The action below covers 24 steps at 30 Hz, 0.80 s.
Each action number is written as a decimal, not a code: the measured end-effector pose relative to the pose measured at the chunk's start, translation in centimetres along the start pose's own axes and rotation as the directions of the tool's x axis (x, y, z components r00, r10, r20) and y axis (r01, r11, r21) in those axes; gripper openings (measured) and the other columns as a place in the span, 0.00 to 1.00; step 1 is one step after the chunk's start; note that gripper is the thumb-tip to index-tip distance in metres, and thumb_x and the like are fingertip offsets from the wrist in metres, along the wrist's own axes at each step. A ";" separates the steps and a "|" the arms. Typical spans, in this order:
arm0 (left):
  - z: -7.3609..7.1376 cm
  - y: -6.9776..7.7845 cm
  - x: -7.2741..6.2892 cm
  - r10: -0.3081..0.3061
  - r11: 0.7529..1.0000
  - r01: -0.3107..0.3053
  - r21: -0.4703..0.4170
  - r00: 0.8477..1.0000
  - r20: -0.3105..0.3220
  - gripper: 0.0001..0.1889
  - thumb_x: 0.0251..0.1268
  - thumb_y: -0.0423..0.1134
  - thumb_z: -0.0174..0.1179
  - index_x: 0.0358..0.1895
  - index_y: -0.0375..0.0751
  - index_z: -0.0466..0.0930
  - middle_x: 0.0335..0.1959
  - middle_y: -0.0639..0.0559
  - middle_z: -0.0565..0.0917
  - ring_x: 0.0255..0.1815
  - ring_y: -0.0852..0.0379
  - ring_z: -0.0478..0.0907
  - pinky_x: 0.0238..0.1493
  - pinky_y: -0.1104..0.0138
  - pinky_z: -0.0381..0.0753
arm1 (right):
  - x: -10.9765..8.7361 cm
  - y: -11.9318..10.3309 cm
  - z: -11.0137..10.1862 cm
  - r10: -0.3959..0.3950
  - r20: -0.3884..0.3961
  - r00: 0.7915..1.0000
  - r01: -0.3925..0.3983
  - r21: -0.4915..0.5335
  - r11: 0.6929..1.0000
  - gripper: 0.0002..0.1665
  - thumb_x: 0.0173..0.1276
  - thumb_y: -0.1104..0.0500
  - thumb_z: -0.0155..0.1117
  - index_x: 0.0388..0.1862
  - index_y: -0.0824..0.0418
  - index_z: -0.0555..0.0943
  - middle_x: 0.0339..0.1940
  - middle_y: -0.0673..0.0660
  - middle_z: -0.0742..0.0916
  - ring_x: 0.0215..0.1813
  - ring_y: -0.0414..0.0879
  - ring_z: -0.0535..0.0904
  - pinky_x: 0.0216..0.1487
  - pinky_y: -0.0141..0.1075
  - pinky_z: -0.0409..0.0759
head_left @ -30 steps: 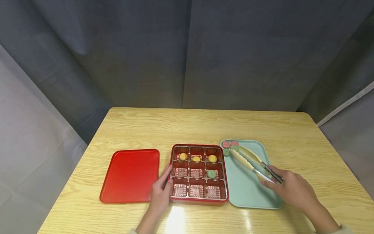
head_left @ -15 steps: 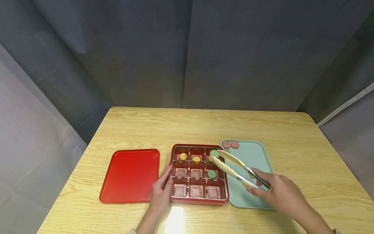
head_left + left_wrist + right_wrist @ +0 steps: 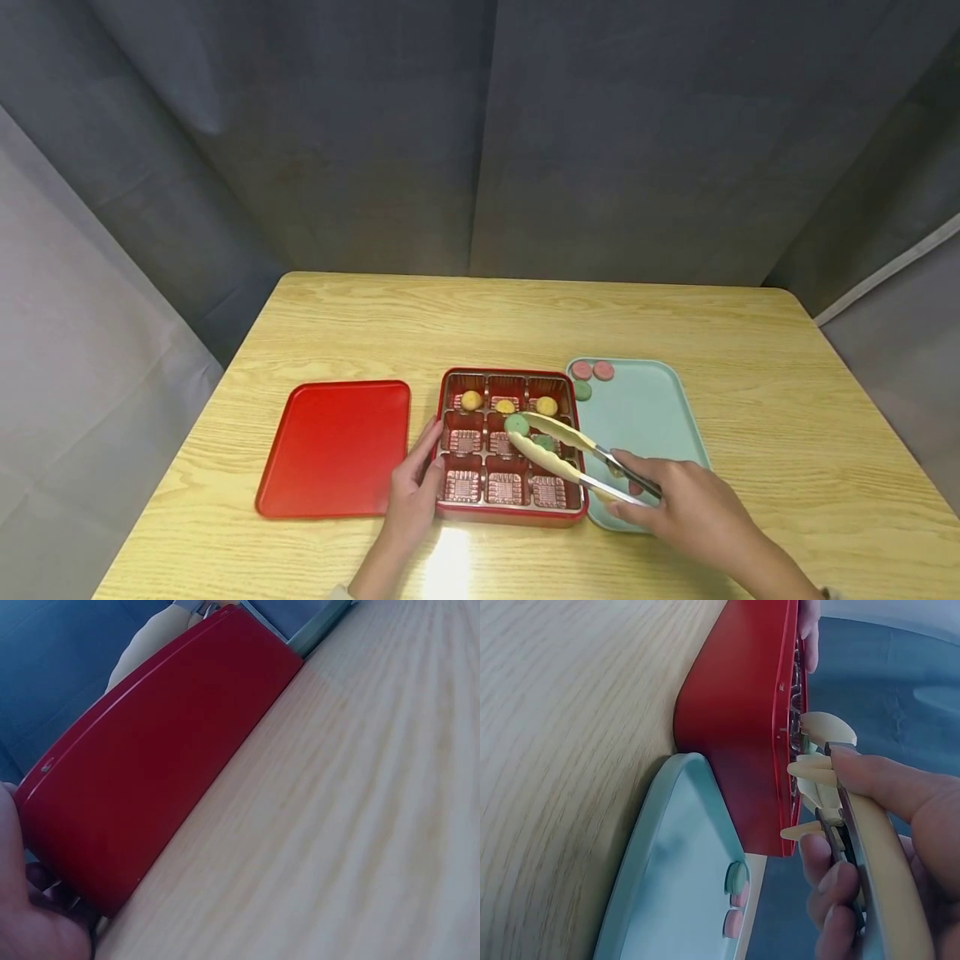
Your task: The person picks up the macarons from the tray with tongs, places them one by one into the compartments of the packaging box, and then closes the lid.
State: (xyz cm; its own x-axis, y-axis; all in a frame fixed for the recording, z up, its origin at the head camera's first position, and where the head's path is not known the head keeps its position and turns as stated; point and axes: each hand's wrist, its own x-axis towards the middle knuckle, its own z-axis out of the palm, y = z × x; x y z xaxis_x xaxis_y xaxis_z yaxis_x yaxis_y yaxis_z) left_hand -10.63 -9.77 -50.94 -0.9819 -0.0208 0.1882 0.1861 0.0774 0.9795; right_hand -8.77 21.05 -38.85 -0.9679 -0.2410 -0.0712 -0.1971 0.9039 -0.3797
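Note:
A square red box (image 3: 517, 514) with a divided metallic insert stands at the table's middle. Yellow round sweets (image 3: 471, 401) lie in its back compartments, and a green round biscuit (image 3: 543, 442) lies in the right middle one. My right hand (image 3: 686, 504) grips tongs (image 3: 546, 460) with cream scalloped heads. Between those heads is another green biscuit (image 3: 516, 424), over the centre compartment. My left hand (image 3: 411, 492) rests against the box's left side, fingers straight along the wall; in the left wrist view the thumb (image 3: 9, 855) lies at the corner.
A pale green tray (image 3: 660, 400) sits right of the box, with pink biscuits (image 3: 592, 371) and one green biscuit (image 3: 582, 390) at its back left corner. A flat red lid (image 3: 337, 450) lies on the left. Wooden table surface (image 3: 390, 325) extends behind them.
The tongs pick a green biscuit off the tray and carry it left, over the box's right column, to above the centre compartment. My left hand stays at the box.

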 end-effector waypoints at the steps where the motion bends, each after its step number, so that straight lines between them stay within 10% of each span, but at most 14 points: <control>1: 0.0 0.0 0.0 0.001 1.000 -0.001 -0.001 1.000 0.000 0.26 0.67 0.25 0.48 0.68 0.40 0.65 0.73 0.42 0.59 0.74 0.49 0.53 0.68 0.77 0.54 | 0.0 0.0 0.0 0.003 0.004 1.000 -0.003 0.000 1.000 0.39 0.49 0.35 0.69 0.58 0.51 0.79 0.22 0.44 0.77 0.22 0.38 0.64 0.18 0.30 0.61; 24: -0.1 0.2 0.1 -0.024 1.000 0.024 0.005 1.000 0.008 0.26 0.67 0.26 0.47 0.69 0.41 0.64 0.73 0.44 0.58 0.74 0.48 0.52 0.68 0.77 0.54 | 0.1 0.5 -0.3 0.017 -0.034 0.999 -0.017 0.003 1.000 0.39 0.49 0.34 0.69 0.58 0.51 0.79 0.25 0.46 0.80 0.21 0.39 0.63 0.17 0.31 0.60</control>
State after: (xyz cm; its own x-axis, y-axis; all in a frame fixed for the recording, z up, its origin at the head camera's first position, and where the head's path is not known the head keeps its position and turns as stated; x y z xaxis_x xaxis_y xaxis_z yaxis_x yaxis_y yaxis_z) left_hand -10.67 -9.81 -50.72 -0.9863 -0.0143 0.1644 0.1627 0.0819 0.9833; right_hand -8.97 21.60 -38.77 -0.9759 -0.2132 -0.0464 -0.1800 0.9069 -0.3810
